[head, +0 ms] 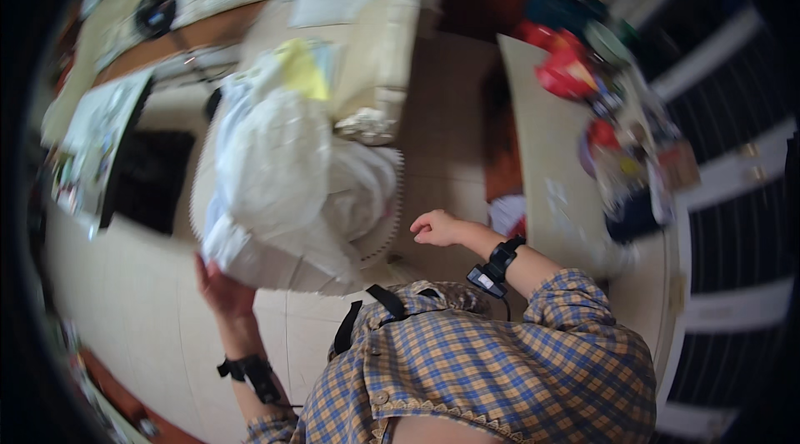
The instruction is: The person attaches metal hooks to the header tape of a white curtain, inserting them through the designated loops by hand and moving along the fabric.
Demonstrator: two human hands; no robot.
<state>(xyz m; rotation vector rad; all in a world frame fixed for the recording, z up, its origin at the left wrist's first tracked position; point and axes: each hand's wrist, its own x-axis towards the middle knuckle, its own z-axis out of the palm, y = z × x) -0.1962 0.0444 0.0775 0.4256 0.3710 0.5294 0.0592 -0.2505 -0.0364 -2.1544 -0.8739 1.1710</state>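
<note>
Before me lies a heap of white fabric (287, 256) with a whitish, see-through plastic bag (275, 156) on top. The heap rests on a rounded pale surface with a toothed-looking rim (400, 194). At the heap's near left corner is my left hand (226, 289), palm turned up and fingers against the fabric's edge. Blur hides whether those fingers grip it. My right hand (439, 228) hovers to the right, apart from the heap, its fingers loosely curled and nothing visible in them. Beyond the bag lies a yellow piece (303, 69), perhaps cloth or paper.
A long pale table (544, 156) stands at right, with a red bag (565, 72) and mixed goods along its far side. At left are a cluttered low table (103, 131), a black mat-like thing (153, 178) and a black fan (156, 12). A beige couch-like seat (369, 62) lies ahead.
</note>
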